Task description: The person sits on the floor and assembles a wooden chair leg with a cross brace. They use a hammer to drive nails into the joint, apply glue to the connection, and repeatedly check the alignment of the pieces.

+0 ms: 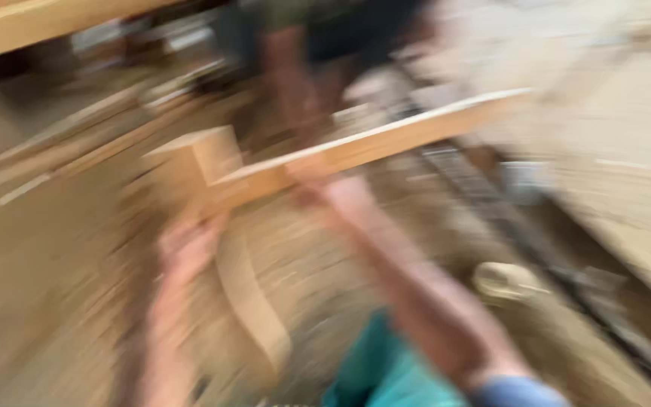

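Two bare forearms are seen through heavy motion blur, with the left hand (186, 249) and the right hand (314, 177) uncovered, without gloves. A blue sleeve edge (518, 392) is worn at the right upper arm, near the bottom edge. Teal clothing (382, 369) is seen between the arms. Finer details are lost to blur.

Both arms reaching fwd; left hand (188, 245) & right hand (312, 175) gripping, fingers curled, blurred w/ motion, details unclear.
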